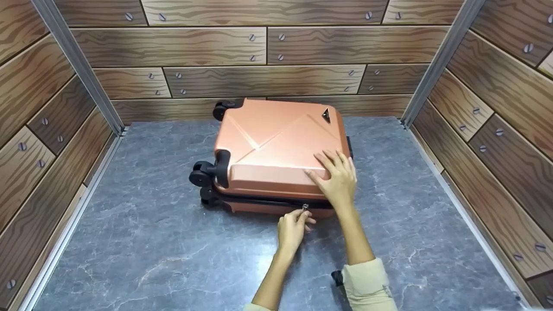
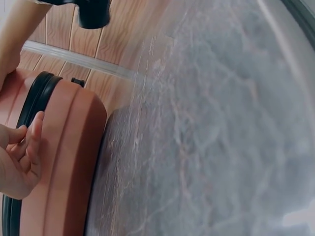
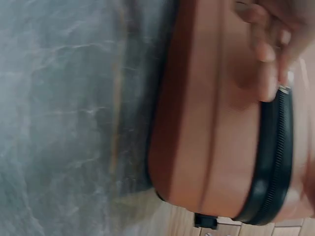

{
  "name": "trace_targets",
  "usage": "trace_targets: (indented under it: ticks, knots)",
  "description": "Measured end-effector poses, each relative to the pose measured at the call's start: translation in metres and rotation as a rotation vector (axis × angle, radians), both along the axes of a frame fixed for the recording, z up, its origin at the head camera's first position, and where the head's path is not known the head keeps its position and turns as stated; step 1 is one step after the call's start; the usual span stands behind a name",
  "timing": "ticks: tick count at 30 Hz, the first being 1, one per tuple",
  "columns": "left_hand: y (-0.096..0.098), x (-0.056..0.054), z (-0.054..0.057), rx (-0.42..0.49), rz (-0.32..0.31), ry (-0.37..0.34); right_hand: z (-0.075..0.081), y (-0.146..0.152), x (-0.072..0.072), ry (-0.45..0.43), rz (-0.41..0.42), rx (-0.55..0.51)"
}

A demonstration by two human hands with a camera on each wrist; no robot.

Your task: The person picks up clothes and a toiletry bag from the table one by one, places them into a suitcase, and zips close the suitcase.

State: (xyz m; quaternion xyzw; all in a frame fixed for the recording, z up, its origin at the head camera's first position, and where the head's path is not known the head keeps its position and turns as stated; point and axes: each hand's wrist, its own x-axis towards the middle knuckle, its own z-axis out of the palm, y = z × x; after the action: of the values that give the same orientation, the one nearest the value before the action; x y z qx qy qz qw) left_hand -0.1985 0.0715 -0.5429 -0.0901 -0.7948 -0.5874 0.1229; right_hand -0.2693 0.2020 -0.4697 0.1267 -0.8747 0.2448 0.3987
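Note:
A rose-gold hard-shell suitcase point(image 1: 276, 142) lies flat on the floor, its black wheels point(image 1: 201, 173) pointing left. Along its near side runs a black zipper point(image 1: 263, 200). My left hand point(image 1: 291, 231) pinches the metal zipper pull point(image 1: 305, 207) between thumb and forefinger, toward the suitcase's right end. The zipper's teeth point(image 3: 279, 157) show up close in the right wrist view. With fingers spread, my right hand point(image 1: 339, 179) rests on the top shell near the front right corner. In the left wrist view the left hand point(image 2: 22, 162) is beside the black zipper band point(image 2: 37, 101).
Grey marbled flooring point(image 1: 151, 242) surrounds the suitcase. Wood-patterned panels point(image 1: 207, 45) form walls at the back and both sides, joined by metal posts point(image 1: 440, 60). A black device point(image 1: 337, 278) sits at the right sleeve.

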Motion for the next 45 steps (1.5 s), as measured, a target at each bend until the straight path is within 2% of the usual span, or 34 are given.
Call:
trace_targets:
  ticks: [11, 15, 18, 24, 32, 38, 45]
  knots:
    - [-0.009, -0.001, 0.003, -0.15, 0.027, -0.005, -0.011, -0.002, -0.01, 0.206, -0.021, -0.048]
    - [-0.011, -0.001, 0.006, -0.177, 0.019, -0.025, -0.015, -0.001, -0.014, 0.307, -0.036, -0.08]
    - [-0.013, -0.002, 0.008, -0.181, 0.008, -0.034, -0.016, 0.0, -0.015, 0.349, -0.049, -0.092]
    - [-0.02, -0.003, 0.01, -0.212, 0.015, -0.018, -0.015, 0.001, -0.015, 0.372, -0.068, -0.095]
    - [-0.042, -0.005, 0.01, -0.269, 0.063, -0.008, -0.015, 0.003, -0.016, 0.389, -0.066, -0.112]
    - [-0.053, -0.006, 0.011, -0.28, 0.07, -0.014, -0.015, 0.002, -0.016, 0.39, -0.062, -0.125]
    - [-0.061, -0.004, 0.012, -0.409, 0.114, 0.044, -0.017, -0.002, -0.016, 0.394, -0.057, -0.12]
